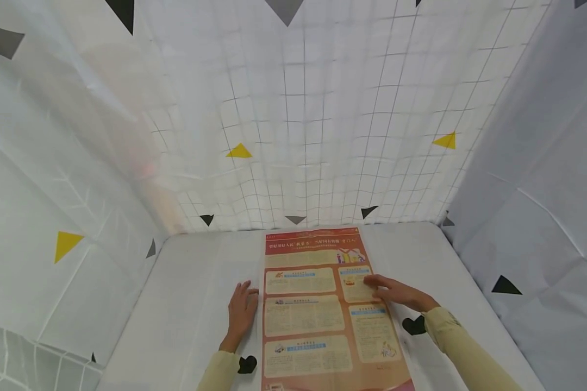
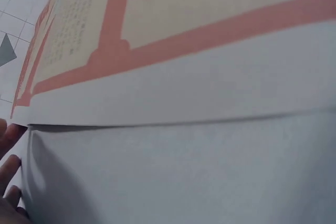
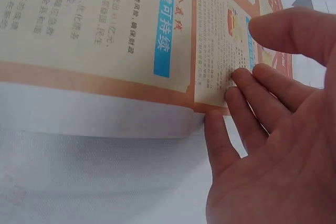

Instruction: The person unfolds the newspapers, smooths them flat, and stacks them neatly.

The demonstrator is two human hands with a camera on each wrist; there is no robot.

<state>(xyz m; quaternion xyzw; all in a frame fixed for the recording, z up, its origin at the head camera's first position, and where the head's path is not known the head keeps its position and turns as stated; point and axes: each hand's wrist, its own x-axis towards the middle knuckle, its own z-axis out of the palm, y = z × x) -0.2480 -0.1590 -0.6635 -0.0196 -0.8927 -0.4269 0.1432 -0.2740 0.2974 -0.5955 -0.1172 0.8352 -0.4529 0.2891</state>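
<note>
A printed newspaper sheet (image 1: 303,309), red and orange with cream text boxes, lies lengthwise on the white table. My left hand (image 1: 242,310) rests beside its left edge, fingertips right at the margin. In the left wrist view only a few fingers (image 2: 9,174) show, near the far end of the white margin. My right hand (image 1: 403,293) reaches over the right edge, its fingertips on the printed side. Seen from the right wrist, the fingers (image 3: 252,95) are extended and the thumb stands apart; the sheet's edge (image 3: 100,109) curves up slightly above the table.
White cloth-like walls with grid lines and coloured triangles enclose the table (image 1: 191,282) at the back (image 1: 293,136) and sides. Two black heart-shaped marks (image 1: 247,364) lie near my wrists, one on each side of the sheet.
</note>
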